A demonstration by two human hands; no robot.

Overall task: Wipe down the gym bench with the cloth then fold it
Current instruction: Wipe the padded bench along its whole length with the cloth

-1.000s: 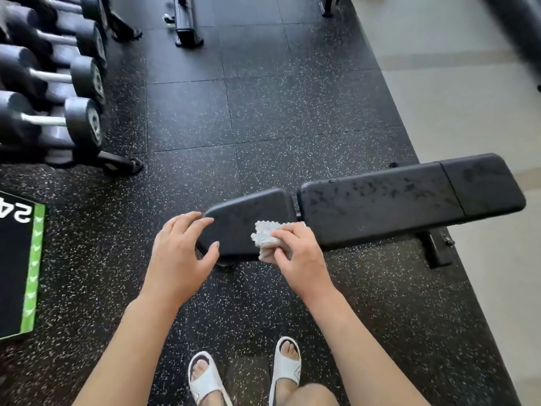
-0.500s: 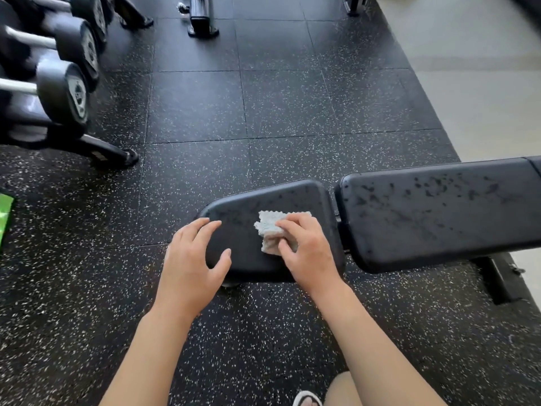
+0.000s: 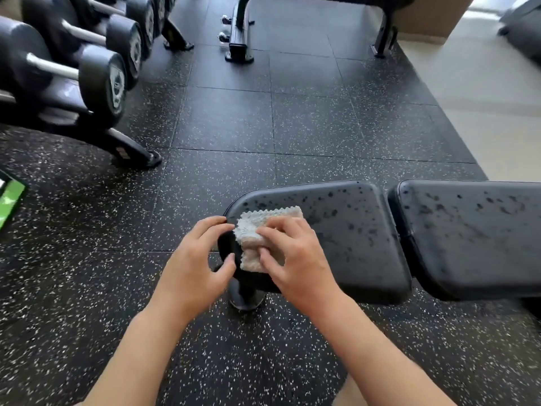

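Note:
The black gym bench lies across the right of the view, its seat pad (image 3: 336,224) and back pad (image 3: 468,230) speckled with dark wet spots. A small grey-white cloth (image 3: 257,221) with a zigzag edge lies on the left end of the seat pad. My right hand (image 3: 298,259) rests on the cloth, which is bunched between its thumb and bent fingers. My left hand (image 3: 193,265) is just left of the cloth at the pad's rounded end. Its fingers are loosely curved and hold nothing, with the fingertips near the pad's edge.
A rack of black dumbbells (image 3: 87,74) stands at the upper left, with one foot (image 3: 137,156) reaching onto the speckled rubber floor. Another bench frame (image 3: 238,39) stands at the top centre. A green-edged object (image 3: 8,200) is at the left edge. Pale flooring (image 3: 483,98) begins at the right.
My view has moved closer to the bench and shifted left. My right hand has slid the cloth left along the seat pad to its end. My left hand has come up beside it.

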